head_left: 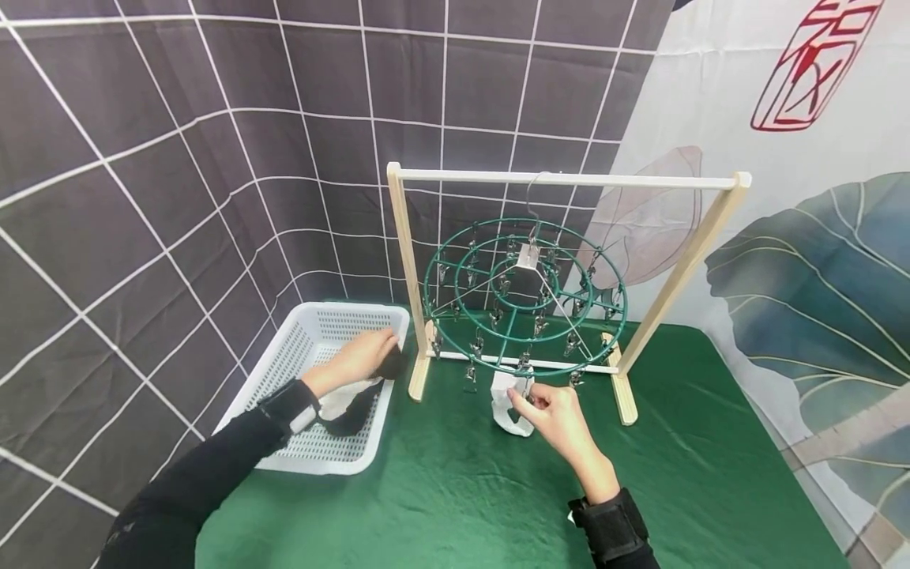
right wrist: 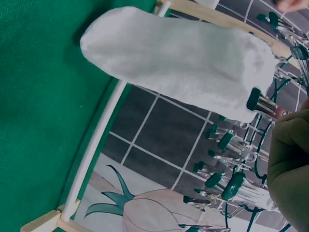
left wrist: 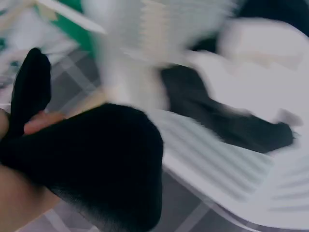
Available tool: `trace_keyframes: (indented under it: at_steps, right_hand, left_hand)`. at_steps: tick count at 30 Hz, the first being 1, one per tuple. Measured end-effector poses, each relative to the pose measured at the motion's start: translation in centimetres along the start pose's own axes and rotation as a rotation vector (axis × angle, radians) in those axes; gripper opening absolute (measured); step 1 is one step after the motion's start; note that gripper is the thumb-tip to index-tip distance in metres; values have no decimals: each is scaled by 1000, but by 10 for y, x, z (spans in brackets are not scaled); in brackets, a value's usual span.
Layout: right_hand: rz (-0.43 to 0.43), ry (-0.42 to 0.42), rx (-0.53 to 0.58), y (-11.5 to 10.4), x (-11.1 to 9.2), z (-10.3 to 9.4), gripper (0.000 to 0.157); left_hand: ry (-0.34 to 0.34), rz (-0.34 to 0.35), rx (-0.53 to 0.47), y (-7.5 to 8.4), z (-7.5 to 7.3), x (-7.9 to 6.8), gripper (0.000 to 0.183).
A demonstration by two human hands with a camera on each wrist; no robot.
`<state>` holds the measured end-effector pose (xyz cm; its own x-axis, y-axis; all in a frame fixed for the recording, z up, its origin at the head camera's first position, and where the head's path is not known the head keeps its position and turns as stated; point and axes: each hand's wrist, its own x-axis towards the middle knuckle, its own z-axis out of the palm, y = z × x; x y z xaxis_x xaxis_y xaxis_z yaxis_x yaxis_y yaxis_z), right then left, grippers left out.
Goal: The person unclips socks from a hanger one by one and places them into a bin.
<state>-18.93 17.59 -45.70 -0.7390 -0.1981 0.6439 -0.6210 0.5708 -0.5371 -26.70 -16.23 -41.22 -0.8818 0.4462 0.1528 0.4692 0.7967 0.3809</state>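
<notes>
My left hand [head_left: 362, 356] grips a black sock [left wrist: 111, 164] over the right side of a white plastic basket [head_left: 306, 316]. In the basket lie another dark sock [left wrist: 217, 116] and some white fabric [left wrist: 265, 63], blurred in the left wrist view. A white sock [right wrist: 178, 63] hangs below the near rim of a round green drying hanger [head_left: 505, 340]. At its top corner, my right hand [head_left: 562, 419] pinches a metal clip [right wrist: 267, 106] with green tips. The right fingertips are partly cut off in the right wrist view.
The hanger hangs by its hook from the white bar [head_left: 569, 180] of a wooden-legged stand [head_left: 675, 276]. Several metal clips [head_left: 495, 316] dangle from its rings. A green cloth [head_left: 441, 490] covers the table, with a grid-patterned curtain [head_left: 320, 71] behind.
</notes>
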Motion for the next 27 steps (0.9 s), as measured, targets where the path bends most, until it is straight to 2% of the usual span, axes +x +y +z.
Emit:
trace_keyframes:
  at_steps: [2, 5, 7, 10, 15, 22, 27]
  right_hand:
    - [-1, 2, -8, 0, 0, 0, 51]
    - [-8, 13, -25, 1, 0, 0, 51]
    - [-8, 21, -43, 1, 0, 0, 50]
    - [-3, 27, -57, 2, 0, -1, 51]
    - [-3, 20, -46, 2, 0, -1, 51]
    - [5, 16, -40, 3, 0, 0, 50]
    - [24, 13, -47, 3, 0, 2, 49]
  left_hand:
    - [-9, 0, 52, -23, 4, 3, 30]
    - [-45, -22, 128, -50, 11, 2, 30]
    - [-67, -46, 182, -63, 18, 2, 30]
    - [-95, -40, 269, -78, 31, 3, 26]
    - [-112, -48, 332, -91, 47, 4, 27]
    - [-126, -104, 352, -95, 58, 7, 32]
    - [-150, -145, 323, -97, 64, 8, 37]
